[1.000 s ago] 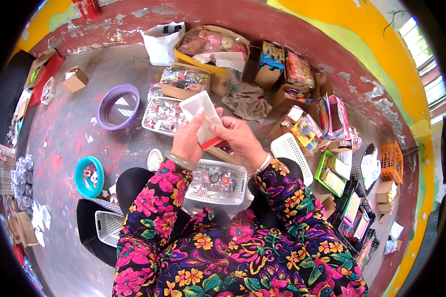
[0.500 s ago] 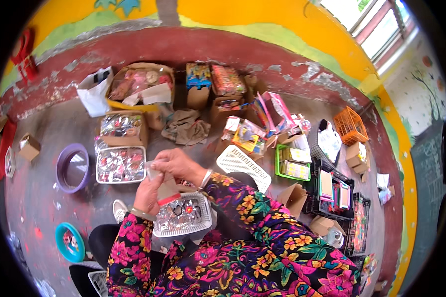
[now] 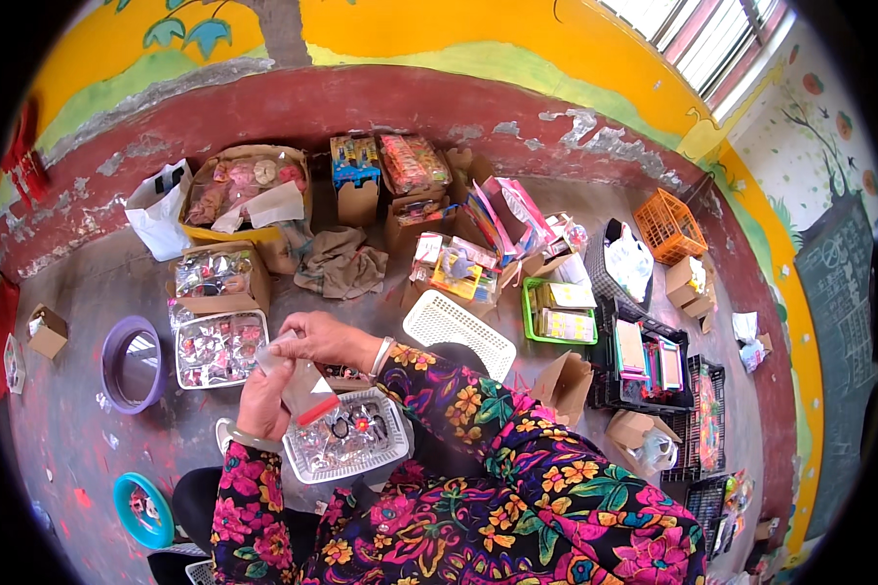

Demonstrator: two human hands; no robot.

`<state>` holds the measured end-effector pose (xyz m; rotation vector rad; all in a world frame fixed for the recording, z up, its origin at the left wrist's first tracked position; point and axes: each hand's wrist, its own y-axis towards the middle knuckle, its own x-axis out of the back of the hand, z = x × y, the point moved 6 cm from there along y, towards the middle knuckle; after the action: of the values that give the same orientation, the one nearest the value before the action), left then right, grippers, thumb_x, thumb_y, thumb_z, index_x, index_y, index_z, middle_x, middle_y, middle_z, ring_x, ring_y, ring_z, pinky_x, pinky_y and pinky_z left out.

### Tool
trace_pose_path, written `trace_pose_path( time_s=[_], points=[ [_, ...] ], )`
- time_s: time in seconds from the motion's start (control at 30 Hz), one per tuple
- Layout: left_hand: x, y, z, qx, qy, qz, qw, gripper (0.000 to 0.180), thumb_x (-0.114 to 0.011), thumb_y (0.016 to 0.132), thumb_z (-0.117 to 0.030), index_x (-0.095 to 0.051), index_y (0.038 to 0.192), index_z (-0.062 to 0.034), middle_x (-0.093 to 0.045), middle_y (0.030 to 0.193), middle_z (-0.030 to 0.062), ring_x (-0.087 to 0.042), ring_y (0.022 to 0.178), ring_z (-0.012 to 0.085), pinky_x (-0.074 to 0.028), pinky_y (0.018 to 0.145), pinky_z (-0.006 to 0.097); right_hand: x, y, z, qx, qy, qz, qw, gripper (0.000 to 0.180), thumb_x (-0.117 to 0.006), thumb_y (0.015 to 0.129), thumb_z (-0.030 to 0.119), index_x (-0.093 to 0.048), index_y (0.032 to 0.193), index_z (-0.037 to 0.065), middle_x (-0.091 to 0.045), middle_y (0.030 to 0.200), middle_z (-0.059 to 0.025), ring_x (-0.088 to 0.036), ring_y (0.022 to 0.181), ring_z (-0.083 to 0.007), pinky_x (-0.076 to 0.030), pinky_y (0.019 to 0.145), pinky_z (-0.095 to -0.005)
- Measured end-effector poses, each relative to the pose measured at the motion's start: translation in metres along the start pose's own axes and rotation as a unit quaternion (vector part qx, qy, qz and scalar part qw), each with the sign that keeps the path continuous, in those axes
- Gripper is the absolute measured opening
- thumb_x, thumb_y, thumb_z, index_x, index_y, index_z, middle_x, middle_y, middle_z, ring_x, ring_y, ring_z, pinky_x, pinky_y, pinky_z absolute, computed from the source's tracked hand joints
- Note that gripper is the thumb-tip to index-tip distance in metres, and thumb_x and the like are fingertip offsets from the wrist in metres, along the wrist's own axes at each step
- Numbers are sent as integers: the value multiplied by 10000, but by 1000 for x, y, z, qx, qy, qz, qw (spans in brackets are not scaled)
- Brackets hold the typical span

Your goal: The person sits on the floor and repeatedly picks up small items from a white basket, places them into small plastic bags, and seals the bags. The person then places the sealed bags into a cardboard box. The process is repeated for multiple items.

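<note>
Pouch (image 3: 306, 388) of translucent plastic with a red strip sits above the ten-o'clock corner of the white perforated plastic basket (image 3: 353, 471). The left hand (image 3: 263, 402) grips its side; the right hand (image 3: 322, 338) pinches its top. Steady left support should limit creasing.

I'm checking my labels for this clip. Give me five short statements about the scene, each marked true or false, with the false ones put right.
1. The left hand and right hand both hold a translucent packet with a red edge. True.
2. The purple basin is on the person's right. False: the purple basin is on the left.
3. The orange crate is farther from the hands than the green basket. True.
4. The teal basin has nothing in it. False: the teal basin holds some small items.
5. Only one wrist wears a band. False: both wrists do.
</note>
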<state>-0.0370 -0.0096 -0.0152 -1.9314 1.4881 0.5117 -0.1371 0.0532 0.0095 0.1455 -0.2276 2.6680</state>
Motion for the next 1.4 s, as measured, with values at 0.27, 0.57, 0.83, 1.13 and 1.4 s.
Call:
trace_pose_path(
  time_s=[0.27,0.57,0.83,1.13,1.4],
  points=[
    [26,12,-1,-54,56,-74,994,239,-474,876,-68,-519,1103,-8,-575,1031,58,-569,945,176,-472,796,298,-22,-13,27,221,-535,-166,798,179,-534,787,237,-575,685,96,-588,640,-100,-589,628,-259,-440,569,-374],
    [27,4,3,-26,27,-88,995,236,-477,885,-69,-518,1106,0,-585,991,58,-584,881,151,-486,761,284,-17,-9,24,200,-305,-172,915,161,-636,711,191,-590,777,52,-584,734,-95,-575,700,-253,-455,632,-333],
    [33,12,2,-126,219,-45,967,266,-466,909,-93,-525,1144,15,-570,1070,44,-533,960,102,-425,842,235,-8,9,-14,38,-85,-36,995,174,-617,732,167,-620,817,15,-617,723,-106,-584,642,-207,-449,583,-301],
    [34,7,-3,-97,32,-118,988,255,-480,892,-86,-493,1135,-10,-569,1030,64,-559,936,150,-462,800,288,-9,12,-23,74,-71,-99,990,209,-635,755,162,-592,897,14,-591,863,-85,-567,756,-180,-445,621,-295],
    [34,-1,-26,-217,-134,-118,960,253,-492,886,-100,-473,1118,-1,-569,1016,119,-575,916,204,-480,803,341,-32,-3,-26,-142,219,-16,965,167,-676,778,148,-569,811,25,-597,705,-30,-570,601,-95,-477,557,-224]
  ],
)
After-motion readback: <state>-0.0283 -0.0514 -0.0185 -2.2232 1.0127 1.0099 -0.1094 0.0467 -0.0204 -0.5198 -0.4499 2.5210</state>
